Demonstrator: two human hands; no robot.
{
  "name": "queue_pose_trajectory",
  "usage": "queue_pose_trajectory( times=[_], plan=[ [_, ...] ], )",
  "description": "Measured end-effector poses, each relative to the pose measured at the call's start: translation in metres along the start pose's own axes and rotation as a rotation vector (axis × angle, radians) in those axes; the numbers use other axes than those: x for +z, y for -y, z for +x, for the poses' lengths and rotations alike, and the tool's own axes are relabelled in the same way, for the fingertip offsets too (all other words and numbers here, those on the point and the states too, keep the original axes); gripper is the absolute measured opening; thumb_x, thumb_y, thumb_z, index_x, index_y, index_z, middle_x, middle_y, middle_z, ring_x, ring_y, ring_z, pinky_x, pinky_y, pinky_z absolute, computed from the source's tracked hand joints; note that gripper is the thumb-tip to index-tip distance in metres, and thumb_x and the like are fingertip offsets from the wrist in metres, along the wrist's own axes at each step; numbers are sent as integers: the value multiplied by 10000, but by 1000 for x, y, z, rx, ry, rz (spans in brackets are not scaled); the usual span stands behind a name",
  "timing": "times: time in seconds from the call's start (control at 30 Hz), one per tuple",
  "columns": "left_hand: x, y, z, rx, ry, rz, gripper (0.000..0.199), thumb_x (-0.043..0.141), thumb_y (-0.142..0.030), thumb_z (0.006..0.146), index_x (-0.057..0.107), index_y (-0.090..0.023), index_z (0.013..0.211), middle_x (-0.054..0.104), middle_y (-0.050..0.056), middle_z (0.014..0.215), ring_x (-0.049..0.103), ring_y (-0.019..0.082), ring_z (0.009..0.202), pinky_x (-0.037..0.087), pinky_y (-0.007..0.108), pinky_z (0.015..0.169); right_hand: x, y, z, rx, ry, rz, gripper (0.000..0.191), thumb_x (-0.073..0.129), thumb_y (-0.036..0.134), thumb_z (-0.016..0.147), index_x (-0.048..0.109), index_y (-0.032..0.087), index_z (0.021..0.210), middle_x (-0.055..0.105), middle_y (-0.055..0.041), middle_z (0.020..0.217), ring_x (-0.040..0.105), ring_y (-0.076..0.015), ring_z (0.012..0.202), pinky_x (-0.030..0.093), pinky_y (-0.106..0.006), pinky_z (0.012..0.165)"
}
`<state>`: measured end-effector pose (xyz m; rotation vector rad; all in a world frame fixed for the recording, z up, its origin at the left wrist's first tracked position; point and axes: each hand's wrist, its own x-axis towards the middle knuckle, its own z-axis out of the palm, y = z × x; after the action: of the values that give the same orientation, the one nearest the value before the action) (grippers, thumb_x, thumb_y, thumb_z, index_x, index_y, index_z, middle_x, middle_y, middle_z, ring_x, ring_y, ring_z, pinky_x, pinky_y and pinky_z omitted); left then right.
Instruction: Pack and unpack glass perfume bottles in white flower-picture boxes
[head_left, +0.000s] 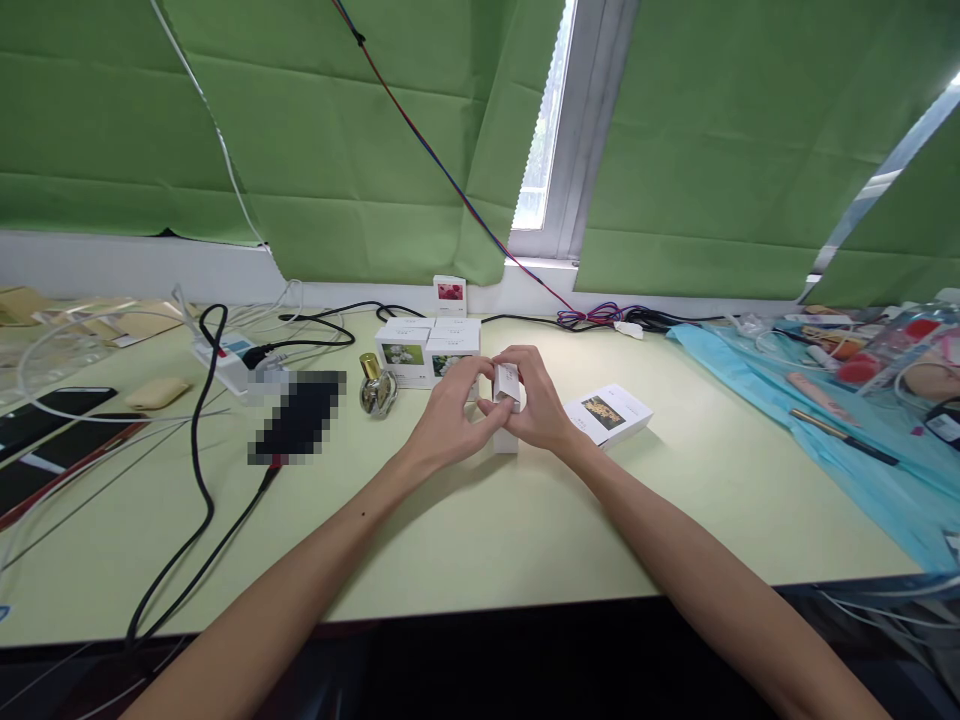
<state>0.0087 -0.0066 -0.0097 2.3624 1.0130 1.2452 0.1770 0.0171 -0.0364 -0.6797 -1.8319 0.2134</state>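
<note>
Near the middle of the table, a small white box [506,441] stands upright, its top end [508,381] between my two hands. My left hand [456,415] pinches it from the left, thumb and fingers bent round its upper part. On the other side my right hand [534,400] is closed on the same box, fingertips at the top. Behind my left hand are several white boxes with flower pictures [403,356]. A glass bottle with a gold cap [376,388] stands to their left. A white box with a yellow flower picture [611,413] lies flat at the right.
Black cables [201,430] and a power strip [229,362] lie on the left of the table [465,540], near a blurred-out dark device [300,415]. Blue plastic sheeting [832,430] with loose items covers the right end.
</note>
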Motion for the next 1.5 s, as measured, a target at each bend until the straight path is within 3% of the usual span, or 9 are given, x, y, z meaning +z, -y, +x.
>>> queue_pose_trajectory(
  times=[0.4,0.63,1.0,1.5],
  plan=[
    [-3,0,-1,55,60,10,241,553,-277,949,532,-241,1187,595,56,1289,585,224,1137,496,411,1009,2,-4,-1,-75,-20,10,409,729,300,839,519,237,1185,531,-125,1166,579,-281,1114,555,-454,870],
    [-1,3,-2,56,82,-12,239,539,-295,969,505,-242,1200,568,66,1324,560,228,1196,482,421,1043,3,-5,0,-69,-18,-13,385,721,348,858,512,247,1165,570,-125,1163,608,-281,1097,560,-468,875],
    [1,5,-1,3,67,-23,235,473,-375,1019,519,-242,1207,590,59,1283,583,213,1132,516,411,999,3,-5,-1,-84,-7,-5,353,744,278,842,541,229,1127,588,-140,1184,606,-282,1156,545,-468,930],
    [0,-3,-1,-52,52,-55,320,495,-389,1012,493,-253,1301,620,66,1308,604,224,1189,519,436,1045,4,-4,0,-72,-23,-38,345,720,350,859,544,247,1137,628,-120,1155,632,-272,1099,561,-469,901]
  ],
)
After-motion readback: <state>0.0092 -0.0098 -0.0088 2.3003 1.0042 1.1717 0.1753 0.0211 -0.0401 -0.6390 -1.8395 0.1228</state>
